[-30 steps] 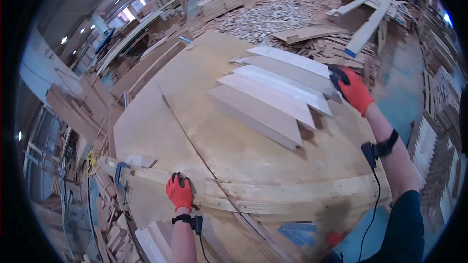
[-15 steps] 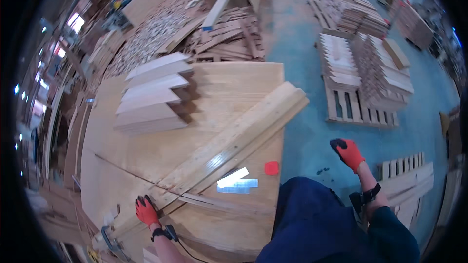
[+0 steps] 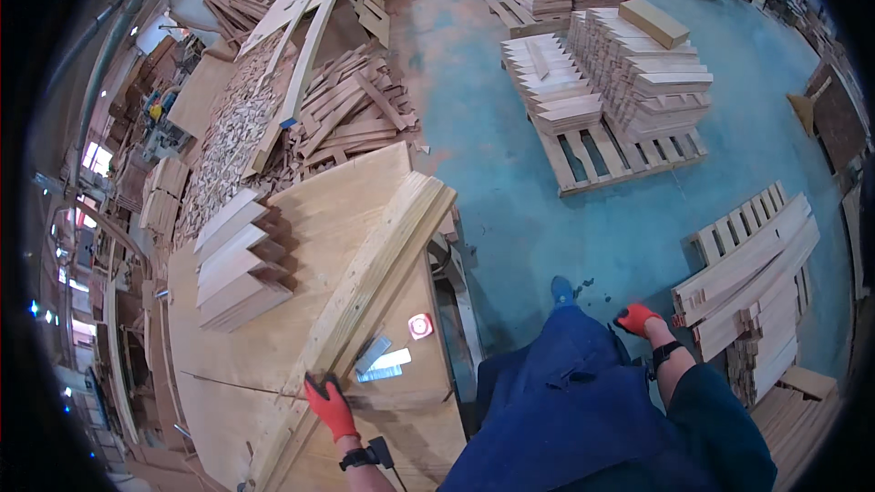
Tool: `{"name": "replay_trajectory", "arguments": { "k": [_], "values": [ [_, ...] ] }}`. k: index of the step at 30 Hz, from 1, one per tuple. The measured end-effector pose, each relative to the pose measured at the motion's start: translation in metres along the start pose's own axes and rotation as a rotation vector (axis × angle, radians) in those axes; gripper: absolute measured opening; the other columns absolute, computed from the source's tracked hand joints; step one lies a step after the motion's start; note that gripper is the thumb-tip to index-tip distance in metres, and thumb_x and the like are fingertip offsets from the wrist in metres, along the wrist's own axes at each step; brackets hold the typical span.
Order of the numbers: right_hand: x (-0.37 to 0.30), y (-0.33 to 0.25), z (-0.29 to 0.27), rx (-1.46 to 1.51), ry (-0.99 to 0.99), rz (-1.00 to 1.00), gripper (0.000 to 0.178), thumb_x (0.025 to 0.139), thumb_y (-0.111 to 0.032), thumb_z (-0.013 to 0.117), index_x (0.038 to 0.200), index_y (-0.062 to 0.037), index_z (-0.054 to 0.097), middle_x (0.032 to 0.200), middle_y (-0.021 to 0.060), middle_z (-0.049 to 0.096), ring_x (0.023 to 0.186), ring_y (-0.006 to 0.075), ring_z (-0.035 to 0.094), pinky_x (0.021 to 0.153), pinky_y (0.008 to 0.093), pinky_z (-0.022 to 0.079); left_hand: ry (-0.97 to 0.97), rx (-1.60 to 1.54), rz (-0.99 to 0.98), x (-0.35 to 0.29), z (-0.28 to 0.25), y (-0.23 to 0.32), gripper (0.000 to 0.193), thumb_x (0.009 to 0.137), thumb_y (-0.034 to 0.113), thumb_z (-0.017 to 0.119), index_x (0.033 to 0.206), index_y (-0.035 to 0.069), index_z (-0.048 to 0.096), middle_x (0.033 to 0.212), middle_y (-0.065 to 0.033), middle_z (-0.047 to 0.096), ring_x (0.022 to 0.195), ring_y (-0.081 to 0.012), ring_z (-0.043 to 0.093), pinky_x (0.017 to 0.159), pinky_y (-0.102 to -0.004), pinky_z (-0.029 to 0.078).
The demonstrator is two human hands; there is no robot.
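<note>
In a red glove with dark fingertips, my left hand (image 3: 332, 408) rests with its fingers apart on a long wooden beam (image 3: 372, 266). That beam lies diagonally over a large plywood-topped table (image 3: 228, 355). My right hand (image 3: 636, 319), gloved alike, hangs low over the floor with curled fingers and nothing visible in it. It is nearest to a pile of pale boards (image 3: 743, 282) on my right. On the table, right of the beam, lie two flat metal strips (image 3: 383, 363) and a red tape measure with a white face (image 3: 420, 326). A dark band with a small device circles each wrist.
A stack of notched boards (image 3: 239, 264) stands on the table's left. Beyond the table's far edge lie heaped offcuts (image 3: 355, 105). Boards with pointed ends (image 3: 638, 73) are stacked on a pallet (image 3: 592, 159) across the blue floor (image 3: 519, 210). My foot (image 3: 562, 290) is beside the table.
My view has swung right, bringing more floor and the board pile into sight. My left hand now lies farther up the beam. My right hand has come down toward the right-hand boards.
</note>
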State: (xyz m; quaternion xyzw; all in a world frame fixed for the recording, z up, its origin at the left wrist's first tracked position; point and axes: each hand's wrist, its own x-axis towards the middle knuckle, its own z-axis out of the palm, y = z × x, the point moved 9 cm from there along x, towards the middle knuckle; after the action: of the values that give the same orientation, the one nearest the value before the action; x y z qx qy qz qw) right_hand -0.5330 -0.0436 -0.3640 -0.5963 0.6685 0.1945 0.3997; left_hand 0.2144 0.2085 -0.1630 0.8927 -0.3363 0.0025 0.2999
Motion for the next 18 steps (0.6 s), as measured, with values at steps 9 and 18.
{"name": "replay_trajectory", "arguments": {
  "k": [9, 18],
  "values": [
    [0.073, 0.104, -0.007, 0.231, -0.103, 0.135, 0.043, 0.088, -0.045, 0.062, 0.095, -0.0034, 0.072, 0.087, 0.0166, 0.073, 0.081, 0.0308, 0.069, 0.075, 0.0446, 0.052, -0.185, -0.274, 0.092, -0.027, 0.135, 0.294, 0.055, 0.092, 0.008, 0.063, 0.143, -0.006, 0.049, 0.144, -0.0216, 0.055, 0.139, -0.0348, 0.045, 0.117, -0.0424, 0.033],
    [0.224, 0.075, -0.178, 0.482, 0.160, -0.039, 0.035, 0.093, -0.034, 0.060, 0.096, -0.0006, 0.071, 0.084, 0.0157, 0.072, 0.073, 0.0223, 0.066, 0.067, 0.0409, 0.051, -0.589, -0.002, 0.499, 0.014, 0.268, 0.505, 0.058, 0.085, 0.014, 0.068, 0.139, 0.002, 0.054, 0.140, -0.0149, 0.059, 0.135, -0.0380, 0.047, 0.116, -0.0499, 0.033]
  ]
}}
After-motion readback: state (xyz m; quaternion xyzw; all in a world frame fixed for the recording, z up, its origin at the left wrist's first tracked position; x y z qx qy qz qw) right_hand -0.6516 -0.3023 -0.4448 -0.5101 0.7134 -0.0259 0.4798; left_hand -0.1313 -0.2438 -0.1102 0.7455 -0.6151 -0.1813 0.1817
